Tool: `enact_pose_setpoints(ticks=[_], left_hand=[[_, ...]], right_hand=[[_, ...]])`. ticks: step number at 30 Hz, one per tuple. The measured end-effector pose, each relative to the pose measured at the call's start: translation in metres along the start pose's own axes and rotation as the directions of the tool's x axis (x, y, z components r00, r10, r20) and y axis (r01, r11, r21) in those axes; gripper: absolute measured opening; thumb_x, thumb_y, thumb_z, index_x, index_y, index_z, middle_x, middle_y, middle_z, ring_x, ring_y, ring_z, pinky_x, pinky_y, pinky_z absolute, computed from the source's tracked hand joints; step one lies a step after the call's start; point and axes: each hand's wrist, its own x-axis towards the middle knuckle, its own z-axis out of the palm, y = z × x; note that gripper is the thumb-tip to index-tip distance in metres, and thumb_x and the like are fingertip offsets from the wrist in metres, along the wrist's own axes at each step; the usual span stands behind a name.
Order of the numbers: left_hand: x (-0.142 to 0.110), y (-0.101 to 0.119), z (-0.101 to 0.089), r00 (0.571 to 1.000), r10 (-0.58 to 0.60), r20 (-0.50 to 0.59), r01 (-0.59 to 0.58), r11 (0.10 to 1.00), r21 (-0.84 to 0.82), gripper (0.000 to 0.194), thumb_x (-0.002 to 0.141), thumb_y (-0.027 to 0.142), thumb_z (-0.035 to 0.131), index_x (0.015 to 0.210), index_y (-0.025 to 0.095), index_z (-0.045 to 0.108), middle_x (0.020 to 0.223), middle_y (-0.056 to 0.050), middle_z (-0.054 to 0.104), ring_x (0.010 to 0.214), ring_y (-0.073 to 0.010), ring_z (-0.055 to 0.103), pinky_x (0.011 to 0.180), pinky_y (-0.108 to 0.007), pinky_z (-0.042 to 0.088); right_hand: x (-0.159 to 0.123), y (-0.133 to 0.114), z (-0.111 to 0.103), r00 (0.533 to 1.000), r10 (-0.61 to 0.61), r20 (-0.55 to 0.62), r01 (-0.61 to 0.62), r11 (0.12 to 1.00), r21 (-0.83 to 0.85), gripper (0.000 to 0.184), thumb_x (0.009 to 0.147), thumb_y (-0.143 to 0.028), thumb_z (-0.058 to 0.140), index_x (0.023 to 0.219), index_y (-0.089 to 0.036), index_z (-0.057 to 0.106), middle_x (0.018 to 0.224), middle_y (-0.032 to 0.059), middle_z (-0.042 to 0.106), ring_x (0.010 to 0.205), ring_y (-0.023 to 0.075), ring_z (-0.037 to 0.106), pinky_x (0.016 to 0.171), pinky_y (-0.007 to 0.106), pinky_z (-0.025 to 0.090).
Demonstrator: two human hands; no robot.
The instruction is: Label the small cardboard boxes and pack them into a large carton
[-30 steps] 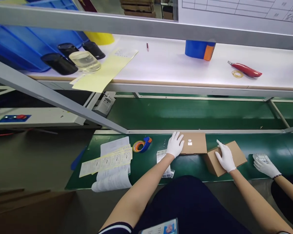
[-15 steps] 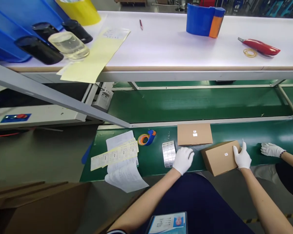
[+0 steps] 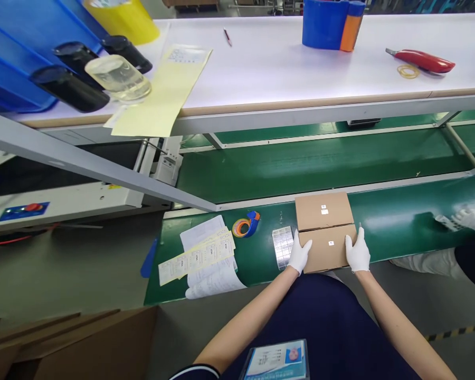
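A small brown cardboard box (image 3: 326, 249) with a white label lies flat on the green worktop (image 3: 257, 264). My white-gloved left hand (image 3: 300, 255) presses its left side, and my gloved right hand (image 3: 358, 252) grips its right side. A second cardboard box (image 3: 323, 211), with two small labels, lies directly behind it; the two appear to touch. Beside my left hand is a sheet of silvery labels (image 3: 282, 247), its right edge close to the glove. Further left sits an orange tape roll in a blue dispenser (image 3: 247, 225).
Printed papers (image 3: 200, 257) overhang the worktop's front edge at left. A co-worker's gloved hand (image 3: 473, 218) is at far right, by a pale labelled strip (image 3: 448, 223). Above runs a white shelf (image 3: 269, 68) with a red-handled knife (image 3: 425, 60) and a clear jar (image 3: 119, 78).
The nearer box has moved left and gone from tilted to flat, lining up before the other box. My left hand has left the label sheet area and taken its left side.
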Motion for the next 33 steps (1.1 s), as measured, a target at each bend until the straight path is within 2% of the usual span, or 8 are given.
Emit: enact_pose_setpoints(ticks=[4, 6, 8, 12, 16, 21, 27, 33], left_hand=[[0.002, -0.002, -0.012, 0.993, 0.065, 0.1, -0.054, 0.992, -0.116, 0.09, 0.09, 0.044, 0.067, 0.163, 0.032, 0.017, 0.156, -0.009, 0.05, 0.136, -0.0292, 0.055, 0.115, -0.048, 0.044], [0.002, -0.005, -0.017, 0.988, 0.066, 0.139, -0.051, 0.993, -0.109, 0.087, 0.091, 0.047, 0.066, 0.163, 0.032, 0.02, 0.154, -0.009, 0.052, 0.136, -0.0294, 0.055, 0.114, -0.048, 0.045], [0.003, -0.008, -0.022, 0.986, 0.04, 0.163, -0.025, 0.995, -0.096, 0.084, 0.092, 0.05, 0.065, 0.162, 0.029, 0.024, 0.151, -0.01, 0.055, 0.137, -0.0306, 0.055, 0.114, -0.049, 0.046], [0.002, -0.014, -0.028, 0.981, -0.003, 0.195, 0.026, 0.993, -0.117, 0.078, 0.093, 0.051, 0.063, 0.16, 0.028, 0.031, 0.15, -0.009, 0.056, 0.139, -0.0292, 0.053, 0.116, -0.048, 0.045], [0.001, -0.013, -0.03, 0.98, -0.034, 0.197, 0.051, 0.996, -0.079, 0.074, 0.094, 0.051, 0.063, 0.158, 0.028, 0.035, 0.153, -0.009, 0.053, 0.14, -0.0281, 0.052, 0.116, -0.047, 0.045], [0.0, -0.003, -0.03, 0.977, -0.033, 0.211, 0.043, 0.998, -0.043, 0.074, 0.093, 0.051, 0.063, 0.157, 0.027, 0.036, 0.151, -0.009, 0.055, 0.135, -0.0288, 0.057, 0.113, -0.046, 0.048], [-0.003, 0.006, -0.029, 0.976, -0.039, 0.212, 0.042, 0.999, -0.009, 0.073, 0.092, 0.052, 0.063, 0.156, 0.029, 0.038, 0.148, -0.009, 0.058, 0.133, -0.0295, 0.058, 0.113, -0.048, 0.048], [-0.002, 0.005, -0.029, 0.977, -0.026, 0.212, 0.03, 0.999, -0.016, 0.075, 0.091, 0.053, 0.063, 0.157, 0.029, 0.037, 0.148, -0.009, 0.058, 0.134, -0.0297, 0.057, 0.113, -0.048, 0.047]], right_hand=[[-0.001, -0.001, -0.004, 0.98, -0.173, -0.099, 0.179, 0.983, 0.049, 0.069, 0.096, -0.049, 0.042, 0.155, -0.015, 0.036, 0.134, 0.0213, 0.058, 0.121, 0.0365, 0.058, 0.099, 0.051, 0.049], [-0.003, -0.002, -0.012, 0.924, -0.333, -0.186, 0.348, 0.936, 0.055, 0.051, 0.095, -0.044, 0.044, 0.136, -0.016, 0.057, 0.136, 0.0199, 0.055, 0.129, 0.0341, 0.052, 0.107, 0.049, 0.044], [-0.007, -0.004, -0.022, 0.891, -0.431, -0.144, 0.446, 0.89, 0.095, 0.034, 0.096, -0.041, 0.045, 0.109, -0.019, 0.067, 0.123, 0.0169, 0.061, 0.12, 0.0301, 0.057, 0.104, 0.044, 0.046], [-0.017, -0.008, -0.034, 0.892, -0.409, 0.191, 0.365, 0.903, 0.225, 0.027, 0.097, -0.039, 0.043, 0.086, -0.024, 0.062, 0.079, 0.0039, 0.067, 0.077, 0.0207, 0.061, 0.078, 0.032, 0.049], [-0.021, -0.015, -0.031, 0.872, -0.366, 0.325, 0.307, 0.926, 0.219, 0.023, 0.093, -0.034, 0.044, 0.079, -0.023, 0.059, 0.07, 0.0, 0.066, 0.069, 0.018, 0.058, 0.071, 0.028, 0.043], [-0.021, -0.024, -0.023, 0.843, -0.405, 0.354, 0.361, 0.914, 0.187, 0.026, 0.092, -0.032, 0.044, 0.072, -0.023, 0.057, 0.073, 0.0009, 0.067, 0.069, 0.0172, 0.057, 0.068, 0.026, 0.04], [-0.02, -0.025, -0.017, 0.882, -0.336, 0.33, 0.308, 0.942, 0.135, 0.024, 0.093, -0.031, 0.046, 0.078, -0.023, 0.063, 0.078, 0.0017, 0.07, 0.071, 0.0178, 0.059, 0.069, 0.026, 0.041], [-0.023, -0.027, -0.015, 0.877, -0.36, 0.318, 0.351, 0.932, 0.087, 0.026, 0.095, -0.026, 0.043, 0.075, -0.022, 0.059, 0.078, 0.0022, 0.068, 0.073, 0.0176, 0.059, 0.07, 0.026, 0.039]])
